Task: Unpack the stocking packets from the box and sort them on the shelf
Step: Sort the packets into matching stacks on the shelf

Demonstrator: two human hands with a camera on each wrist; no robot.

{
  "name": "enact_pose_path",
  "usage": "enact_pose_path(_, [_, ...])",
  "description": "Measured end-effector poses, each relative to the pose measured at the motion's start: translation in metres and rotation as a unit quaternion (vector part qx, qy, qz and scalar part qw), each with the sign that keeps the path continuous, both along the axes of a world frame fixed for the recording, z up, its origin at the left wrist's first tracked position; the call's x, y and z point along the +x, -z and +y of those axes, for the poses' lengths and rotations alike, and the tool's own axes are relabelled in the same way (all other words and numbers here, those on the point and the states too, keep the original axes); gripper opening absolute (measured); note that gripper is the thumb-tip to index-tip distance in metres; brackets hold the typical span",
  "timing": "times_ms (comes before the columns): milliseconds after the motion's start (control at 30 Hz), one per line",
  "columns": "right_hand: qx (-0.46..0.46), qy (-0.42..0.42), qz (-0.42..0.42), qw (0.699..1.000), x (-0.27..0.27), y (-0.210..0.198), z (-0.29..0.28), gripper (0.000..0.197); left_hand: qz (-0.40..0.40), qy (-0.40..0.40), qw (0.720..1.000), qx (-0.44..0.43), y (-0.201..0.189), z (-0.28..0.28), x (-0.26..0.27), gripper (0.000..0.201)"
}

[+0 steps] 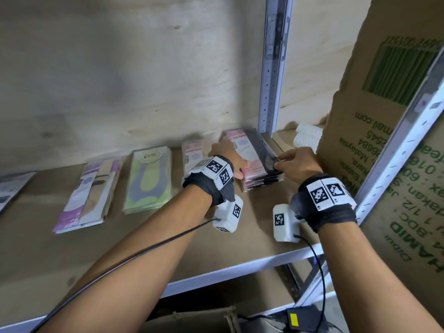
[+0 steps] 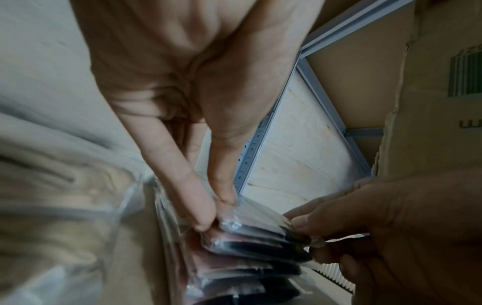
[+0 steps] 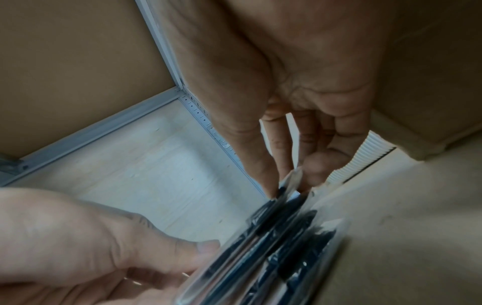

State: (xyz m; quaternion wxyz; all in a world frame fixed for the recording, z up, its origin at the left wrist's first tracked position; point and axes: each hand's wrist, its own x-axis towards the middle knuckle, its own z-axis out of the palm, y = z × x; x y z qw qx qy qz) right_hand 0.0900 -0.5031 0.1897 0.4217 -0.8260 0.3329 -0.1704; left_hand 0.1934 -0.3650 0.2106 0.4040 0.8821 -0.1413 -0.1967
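pinching the stack of black stocking packets (image 1: pixel 258 162) are left hand (image 1: pixel 228 156) and right hand (image 1: pixel 300 162); wrist views show fingertips.

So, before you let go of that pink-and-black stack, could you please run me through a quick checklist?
1. Left hand grips the stack's left side: ok.
2. Right hand pinches the top packet's right edge: ok.
3. Pink-and-black stack rests on the shelf board: ok.
4. Packets squared up: not ok, edges fan out in the left wrist view.
5. Stack clear of the neighbouring pink packets: cannot tell, the left hand hides the gap.
6. Green pile and purple pile lie apart as separate sorts: ok.
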Motion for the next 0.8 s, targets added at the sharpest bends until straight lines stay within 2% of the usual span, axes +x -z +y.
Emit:
enact_pose_path(133, [0.003, -0.001, 0.007, 1.000, -0.001, -0.003, 0.002, 0.028, -0.060, -0.008, 0.998, -0.001, 0.004, 0.000, -0.003, 0.054])
enact_pose_path(267, [-0.004, 0.010, 0.008, 1.000, -0.001, -0.005, 0.004, 0.029, -0.040, 0.003, 0.999, 0.012, 0.000, 0.002, -0.004, 0.054])
enact_pose_path(333, [-0.014, 0.015, 0.008, 1.000, -0.001, -0.008, 0.006, 0.037, -0.020, -0.001, 1.000, 0.010, -0.007, 0.006, -0.002, 0.051])
enact_pose_path(433, [-0.058, 0.010, 0.012, 0.998, -0.003, -0.018, 0.013, 0.050, -0.043, -0.016, 0.999, -0.021, -0.024, 0.027, 0.002, 0.047])
enact_pose_path(500, [-0.109, 0.007, 0.003, 0.994, -0.003, -0.028, 0.022, 0.047, -0.074, -0.031, 0.995, -0.054, -0.034, 0.054, 0.006, 0.047])
enact_pose_path(600, [-0.165, -0.017, -0.032, 0.986, -0.003, -0.045, 0.047, 0.028, -0.087, -0.059, 0.988, -0.110, -0.040, 0.109, 0.013, 0.033])
enact_pose_path(700, [-0.109, -0.115, -0.082, 0.984, -0.003, -0.055, 0.089, 0.014, -0.086, -0.099, 0.979, -0.159, -0.035, 0.175, 0.018, 0.022])
enact_pose_path(800, [-0.031, -0.212, -0.084, 0.973, 0.003, -0.052, 0.147, 0.008, -0.089, -0.152, 0.964, -0.199, -0.022, 0.254, 0.020, 0.017])
